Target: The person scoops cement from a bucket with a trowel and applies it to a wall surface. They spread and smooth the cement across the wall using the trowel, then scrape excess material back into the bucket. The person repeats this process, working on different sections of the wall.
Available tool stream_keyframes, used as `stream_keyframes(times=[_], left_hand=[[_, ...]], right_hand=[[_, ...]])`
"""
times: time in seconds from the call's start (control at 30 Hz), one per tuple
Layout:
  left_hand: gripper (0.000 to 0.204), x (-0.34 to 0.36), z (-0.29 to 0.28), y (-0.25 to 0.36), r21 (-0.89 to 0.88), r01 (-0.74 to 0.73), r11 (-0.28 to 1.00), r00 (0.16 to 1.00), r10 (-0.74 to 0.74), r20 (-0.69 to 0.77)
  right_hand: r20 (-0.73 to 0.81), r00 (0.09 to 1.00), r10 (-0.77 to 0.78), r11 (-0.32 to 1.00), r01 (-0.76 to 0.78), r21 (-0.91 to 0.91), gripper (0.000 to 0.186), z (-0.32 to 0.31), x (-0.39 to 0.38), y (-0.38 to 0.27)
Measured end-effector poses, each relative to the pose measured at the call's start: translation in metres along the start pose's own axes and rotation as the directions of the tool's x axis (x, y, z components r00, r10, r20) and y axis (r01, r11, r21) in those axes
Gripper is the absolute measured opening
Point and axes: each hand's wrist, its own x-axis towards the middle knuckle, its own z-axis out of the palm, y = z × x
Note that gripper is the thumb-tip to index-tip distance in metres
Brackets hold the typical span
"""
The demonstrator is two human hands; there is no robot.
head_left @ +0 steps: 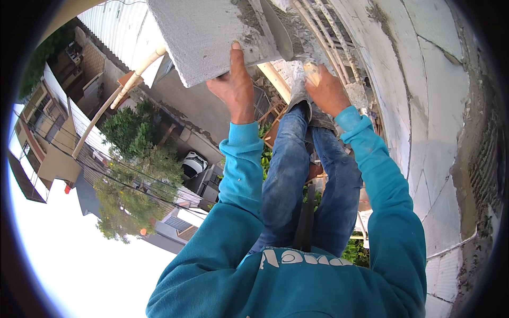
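Observation:
My left hand point(235, 95) grips the lower edge of a light grey concrete block point(207, 40), thumb on its face and fingers hidden beneath. Rough grey mortar marks the block's right side. Along that side lies a thin metal blade point(277, 32) with a rounded end, either a saw's or a trowel's. My right hand point(326, 91) is closed around a pale yellowish handle point(313, 74), just right of the block's lower corner. I cannot make out whether blade and handle join. Both hands are in front of my jeans-clad knees point(286, 159).
A wall of white blocks point(429, 106) with mortar joints curves along the right. Bamboo poles point(139, 69) stick out at the left, and several thin poles point(331, 37) run beside the wall. Far below are trees point(138, 180), roofs and a white car point(194, 164).

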Motion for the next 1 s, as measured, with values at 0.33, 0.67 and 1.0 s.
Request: stream_keyframes(times=[0.33,0.67,1.0], left_hand=[[0.049,0.001,0.0,0.005,0.08,0.037,0.996,0.998,-0.041,0.054],[0.049,0.002,-0.007,0.003,0.084,0.04,0.996,0.997,-0.045,0.064],[0.042,0.0,-0.008,-0.002,0.113,0.066,0.991,0.998,-0.064,-0.023]], right_hand=[[0.009,1.0,0.02,0.996,-0.019,-0.083,0.045,0.006,0.027,0.004],[-0.43,0.897,-0.101,0.781,0.34,0.525,0.043,-0.053,0.005,-0.082],[-0.095,0.985,0.147,0.922,-0.102,0.373,0.047,-0.016,0.004,0.005]])
